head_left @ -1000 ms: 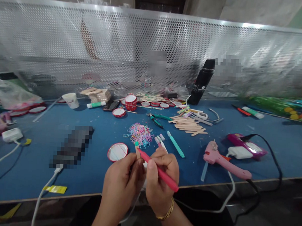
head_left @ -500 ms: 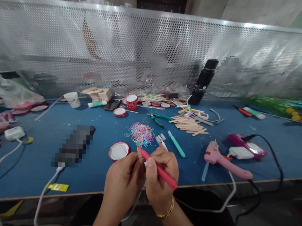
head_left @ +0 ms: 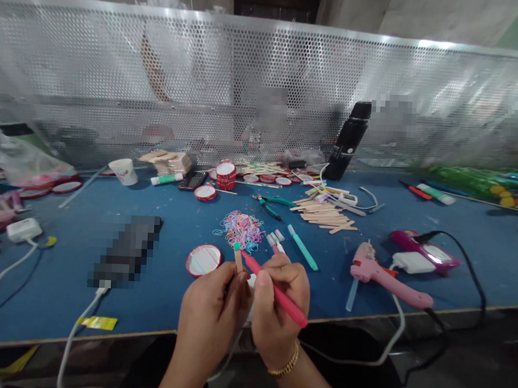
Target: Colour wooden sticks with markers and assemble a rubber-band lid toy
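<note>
My left hand (head_left: pixel 213 306) is closed around a wooden craft stick (head_left: pixel 239 260) that stands upright from the fingers, its top end coloured green. In my right hand (head_left: pixel 280 303) is a red-pink marker (head_left: pixel 286 303), its tip close beside the stick just below the green end. Whether the tip touches the wood I cannot tell. Ahead of the hands lies a heap of pastel rubber bands (head_left: pixel 243 230). A red-rimmed round lid (head_left: pixel 203 260) rests left of the stick, and a turquoise marker (head_left: pixel 303 247) lies to the right.
Loose craft sticks (head_left: pixel 327 214) and green-handled pliers (head_left: pixel 269 206) lie beyond the rubber bands. A pink glue gun (head_left: pixel 388 282) with a trailing cord is at the right. A phone (head_left: pixel 130 248) on a white cable lies left. A black bottle (head_left: pixel 350 141) stands against the perforated metal screen (head_left: pixel 195 71).
My right hand has drawn slightly right, and the red-pink marker's tip has moved down and away from the stick's green end. The left hand keeps the stick nearly still.
</note>
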`<state>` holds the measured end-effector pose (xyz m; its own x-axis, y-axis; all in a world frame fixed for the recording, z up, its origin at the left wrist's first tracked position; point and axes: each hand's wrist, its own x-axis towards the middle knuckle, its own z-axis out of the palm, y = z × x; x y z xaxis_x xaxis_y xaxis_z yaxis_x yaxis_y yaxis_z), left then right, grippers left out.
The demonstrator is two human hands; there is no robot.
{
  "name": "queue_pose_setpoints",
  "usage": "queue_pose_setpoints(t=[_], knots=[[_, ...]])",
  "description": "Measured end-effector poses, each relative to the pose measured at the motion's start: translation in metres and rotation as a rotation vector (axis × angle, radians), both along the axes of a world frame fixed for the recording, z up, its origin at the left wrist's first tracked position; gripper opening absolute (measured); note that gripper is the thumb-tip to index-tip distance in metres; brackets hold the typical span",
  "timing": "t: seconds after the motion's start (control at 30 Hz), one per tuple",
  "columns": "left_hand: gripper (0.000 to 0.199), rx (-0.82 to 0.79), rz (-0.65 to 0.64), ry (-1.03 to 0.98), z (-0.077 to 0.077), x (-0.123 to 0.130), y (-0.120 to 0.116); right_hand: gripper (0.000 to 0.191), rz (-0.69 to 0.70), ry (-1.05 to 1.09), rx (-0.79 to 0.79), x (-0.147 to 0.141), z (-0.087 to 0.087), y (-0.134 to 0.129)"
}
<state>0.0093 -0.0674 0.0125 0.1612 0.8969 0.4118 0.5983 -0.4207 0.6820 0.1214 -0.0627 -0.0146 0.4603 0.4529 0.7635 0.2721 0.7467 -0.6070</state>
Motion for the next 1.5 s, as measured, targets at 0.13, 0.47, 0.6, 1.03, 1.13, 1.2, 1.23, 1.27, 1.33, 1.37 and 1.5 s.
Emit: queue_pose_setpoints(t=[0.13,0.47,0.6,1.03,1.13,1.2,1.23,1.27,1.33,1.37,1.5], knots=[[0.031,-0.028,-0.021,-0.032,0.0003,-0.0002,-0.0005,0.013,0.008,-0.034,0.015,0.0001,0.0026,-0.0008],[0.03,-0.034,-0.025,-0.039,0.0003,0.0,0.0005,0.013,-0.032,-0.067,0.002,-0.0014,0.0031,-0.0006],[0.032,-0.021,-0.008,-0.014,-0.0001,-0.0003,0.0009,0.013,-0.004,-0.02,-0.002,-0.001,-0.0006,0.0002],[0.031,-0.049,-0.025,-0.045,-0.002,-0.0019,-0.0005,0.014,0.014,-0.05,0.02,-0.0013,0.0029,-0.0013],[0.031,-0.058,-0.024,-0.046,-0.0011,-0.0014,-0.0003,0.013,0.017,-0.048,0.004,-0.0011,0.0013,-0.0004],[0.031,-0.06,-0.022,-0.043,-0.0003,-0.0008,0.0002,0.013,0.024,-0.04,0.002,-0.0012,0.0002,0.0001],[0.031,-0.058,-0.019,-0.039,0.0,-0.0005,0.0005,0.013,0.023,-0.033,0.003,-0.0013,-0.0003,0.0002],[0.031,-0.053,-0.013,-0.033,0.0002,-0.0003,0.0006,0.013,0.018,-0.027,0.005,-0.0014,-0.0008,0.0002],[0.032,-0.035,-0.002,-0.021,0.0002,-0.0001,0.0008,0.014,0.003,-0.014,0.005,-0.0016,-0.002,-0.0002],[0.033,-0.025,0.002,-0.015,0.0001,-0.0001,0.0008,0.014,-0.003,-0.006,0.003,-0.0017,-0.0025,-0.0005],[0.034,-0.005,0.012,0.001,-0.0004,-0.0002,0.0005,0.014,-0.01,0.006,0.0,-0.0017,-0.0024,-0.0019]])
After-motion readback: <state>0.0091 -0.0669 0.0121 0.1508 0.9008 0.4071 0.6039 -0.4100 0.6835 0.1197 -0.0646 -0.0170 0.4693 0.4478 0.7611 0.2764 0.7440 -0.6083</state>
